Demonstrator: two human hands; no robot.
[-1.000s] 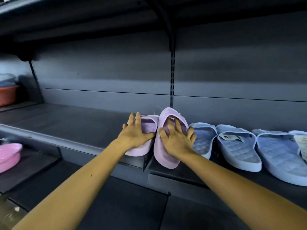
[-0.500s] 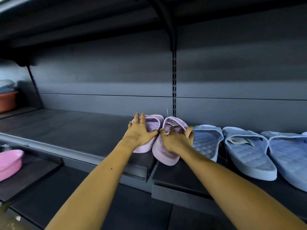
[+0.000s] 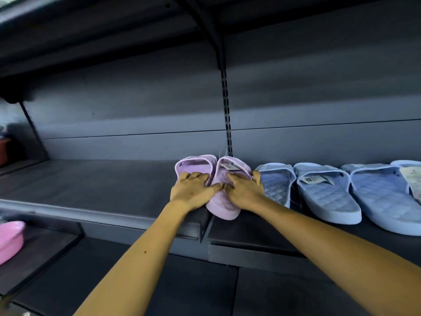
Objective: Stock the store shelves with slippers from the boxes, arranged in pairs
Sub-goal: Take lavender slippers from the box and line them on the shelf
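Observation:
Two lilac slippers lie side by side, toes to the back, on the dark shelf (image 3: 102, 185) where two shelf boards meet. My left hand (image 3: 191, 190) rests flat on the left lilac slipper (image 3: 196, 163), fingers spread over its footbed. My right hand (image 3: 246, 190) presses on the right lilac slipper (image 3: 224, 207), whose heel overhangs the front edge a little. A paper tag lies under that slipper's strap. Both hands hide most of the footbeds.
Right of the lilac pair stands a row of light blue quilted slippers (image 3: 328, 195), the nearest (image 3: 275, 183) touching my right hand. A slotted upright (image 3: 226, 115) runs up the back panel. A pink basin (image 3: 9, 238) sits on a lower shelf at left. Another shelf hangs overhead.
Both lilac slippers have been pushed back and laid flatter; the right one was tipped on its side before. My hands moved with them toward the back panel.

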